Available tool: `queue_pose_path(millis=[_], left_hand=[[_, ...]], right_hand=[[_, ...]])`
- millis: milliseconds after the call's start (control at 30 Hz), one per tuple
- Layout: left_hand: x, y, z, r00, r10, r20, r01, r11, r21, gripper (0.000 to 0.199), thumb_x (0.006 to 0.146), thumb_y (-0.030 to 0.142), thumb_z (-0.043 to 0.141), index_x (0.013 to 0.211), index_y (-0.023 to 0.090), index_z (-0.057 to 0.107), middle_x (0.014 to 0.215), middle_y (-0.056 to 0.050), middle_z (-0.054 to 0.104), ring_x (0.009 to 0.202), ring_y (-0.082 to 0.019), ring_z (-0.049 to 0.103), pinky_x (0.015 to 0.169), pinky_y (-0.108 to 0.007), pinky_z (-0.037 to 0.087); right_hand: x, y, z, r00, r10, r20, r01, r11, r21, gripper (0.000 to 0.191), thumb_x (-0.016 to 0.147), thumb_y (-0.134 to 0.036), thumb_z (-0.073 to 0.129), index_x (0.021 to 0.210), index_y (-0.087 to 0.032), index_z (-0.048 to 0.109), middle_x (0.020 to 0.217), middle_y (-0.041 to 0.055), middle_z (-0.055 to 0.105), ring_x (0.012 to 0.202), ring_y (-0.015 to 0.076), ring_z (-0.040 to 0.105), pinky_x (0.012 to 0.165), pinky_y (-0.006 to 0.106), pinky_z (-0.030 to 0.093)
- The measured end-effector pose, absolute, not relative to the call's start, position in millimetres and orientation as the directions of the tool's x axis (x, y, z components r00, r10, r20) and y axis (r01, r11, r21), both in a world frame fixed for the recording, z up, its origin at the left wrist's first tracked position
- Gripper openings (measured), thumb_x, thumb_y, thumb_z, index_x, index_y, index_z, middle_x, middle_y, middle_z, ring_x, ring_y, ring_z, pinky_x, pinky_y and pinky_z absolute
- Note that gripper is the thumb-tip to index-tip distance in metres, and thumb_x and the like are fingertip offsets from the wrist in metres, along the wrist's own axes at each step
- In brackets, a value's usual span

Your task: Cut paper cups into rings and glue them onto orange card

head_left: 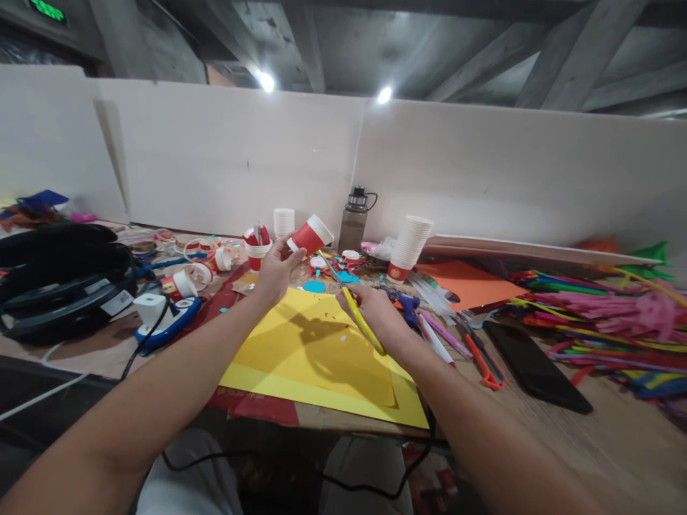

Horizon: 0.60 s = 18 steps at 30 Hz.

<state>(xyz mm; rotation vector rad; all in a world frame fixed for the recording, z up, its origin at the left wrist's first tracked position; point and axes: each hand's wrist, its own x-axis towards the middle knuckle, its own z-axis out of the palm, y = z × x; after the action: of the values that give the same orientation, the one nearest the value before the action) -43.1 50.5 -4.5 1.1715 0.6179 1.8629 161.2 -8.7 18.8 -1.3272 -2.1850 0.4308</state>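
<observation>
A red paper cup with a white rim [310, 234] is tilted in the air, held near its base by my left hand [278, 270]. My right hand [371, 309] grips yellow-handled scissors [358, 318], whose blades point up toward the cup's underside. Whether the blades touch the cup I cannot tell. Below both hands lie yellow paper sheets [322, 365] with small red and white scraps on them. Blue paper discs [314, 286] rest just past the sheets.
White cup stacks [412, 239] and a water bottle [353, 222] stand behind. At right are a phone [537, 365], a red-orange cutter [486, 365], orange paper [472, 282] and pipe cleaners [622, 307]. A blue power strip [169, 325] and black headgear [64, 286] are at left.
</observation>
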Motion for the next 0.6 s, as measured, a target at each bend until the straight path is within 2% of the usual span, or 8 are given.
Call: queue_pose_path(millis=[133, 233, 367, 467, 600], left_hand=[[-42.7, 50.2, -4.7, -0.187, 0.857, 0.480, -0.410, -0.512, 0.755, 0.056, 0.065, 0.035, 0.080, 0.116, 0.022, 0.060, 0.104, -0.005, 0.068, 0.098, -0.020, 0.063, 0.087, -0.036, 0.052], [-42.5, 50.2, -4.3, -0.182, 0.861, 0.476, -0.431, -0.505, 0.748, 0.050, 0.066, 0.036, 0.079, 0.110, 0.020, 0.061, 0.104, -0.005, 0.068, 0.095, -0.019, 0.063, 0.083, -0.033, 0.053], [-42.6, 50.5, -5.0, -0.148, 0.901, 0.408, -0.487, -0.426, 0.763, 0.040, 0.070, 0.042, 0.075, 0.097, 0.016, 0.061, 0.098, -0.005, 0.069, 0.082, -0.014, 0.065, 0.068, -0.024, 0.054], [-43.5, 51.5, -7.1, -0.082, 0.940, 0.331, -0.511, -0.325, 0.796, 0.041, 0.072, 0.047, 0.072, 0.094, 0.014, 0.061, 0.089, -0.007, 0.071, 0.072, -0.016, 0.068, 0.056, -0.023, 0.053], [-44.9, 52.1, -7.4, -0.058, 0.960, 0.273, -0.530, -0.261, 0.807, 0.037, 0.076, 0.046, 0.068, 0.092, 0.014, 0.061, 0.082, -0.007, 0.072, 0.064, -0.016, 0.068, 0.051, -0.022, 0.052]], right_hand=[[160.4, -7.2, 17.4, -0.359, 0.886, 0.295, 0.738, 0.463, -0.491, 0.024, 0.082, -0.028, 0.051, 0.090, -0.019, 0.072, 0.075, 0.0049, 0.070, 0.066, 0.0175, 0.057, 0.060, 0.025, 0.036], [159.6, -7.4, 17.2, -0.367, 0.878, 0.307, 0.732, 0.476, -0.487, 0.028, 0.082, -0.027, 0.050, 0.097, -0.019, 0.073, 0.079, 0.0059, 0.071, 0.066, 0.0173, 0.058, 0.060, 0.025, 0.037], [158.9, -8.0, 16.2, -0.340, 0.879, 0.334, 0.758, 0.466, -0.457, 0.028, 0.082, -0.029, 0.052, 0.098, -0.020, 0.073, 0.080, 0.0060, 0.072, 0.066, 0.0168, 0.059, 0.060, 0.024, 0.036], [158.7, -8.0, 14.8, -0.331, 0.885, 0.328, 0.777, 0.452, -0.437, 0.029, 0.081, -0.030, 0.052, 0.098, -0.021, 0.074, 0.076, 0.0052, 0.072, 0.063, 0.0159, 0.057, 0.058, 0.024, 0.034], [158.6, -6.6, 12.9, -0.338, 0.879, 0.337, 0.771, 0.464, -0.437, 0.030, 0.079, -0.028, 0.053, 0.101, -0.021, 0.073, 0.074, 0.0049, 0.071, 0.061, 0.0155, 0.056, 0.058, 0.024, 0.033]])
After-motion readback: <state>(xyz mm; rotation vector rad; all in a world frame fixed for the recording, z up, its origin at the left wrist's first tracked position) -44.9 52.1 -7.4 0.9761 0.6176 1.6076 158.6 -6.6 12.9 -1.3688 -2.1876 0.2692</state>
